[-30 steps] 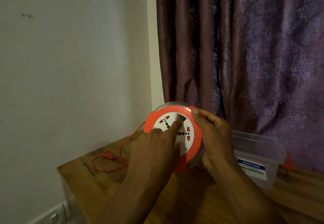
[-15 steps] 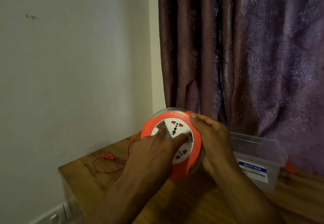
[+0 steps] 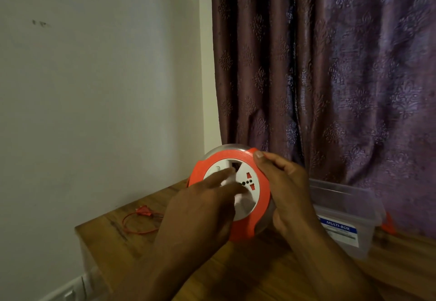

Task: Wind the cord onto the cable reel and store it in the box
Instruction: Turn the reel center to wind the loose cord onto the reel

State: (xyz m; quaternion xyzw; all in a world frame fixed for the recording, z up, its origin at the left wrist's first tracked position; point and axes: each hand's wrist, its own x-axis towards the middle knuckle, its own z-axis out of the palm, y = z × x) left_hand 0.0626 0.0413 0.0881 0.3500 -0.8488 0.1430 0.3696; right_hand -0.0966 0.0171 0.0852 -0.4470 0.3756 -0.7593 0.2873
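Behind your wooden table (image 3: 271,274) hang a purple patterned curtain (image 3: 330,65) and a pale wall (image 3: 94,76). Your right hand (image 3: 290,190) grasps the round orange-and-white plastic cable reel (image 3: 256,183) by its rim, tilted above the table. Your left hand (image 3: 203,208) presses its fingers on the reel's white face. A thin orange cord (image 3: 139,223) lies looped at left; the clear plastic box (image 3: 346,213) sits right.

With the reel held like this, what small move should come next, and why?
Probably another turn of the white face by the left hand, while the right hand steadies the cable reel. A loop of orange cord and its plug lie on the table, so the clear box must wait.
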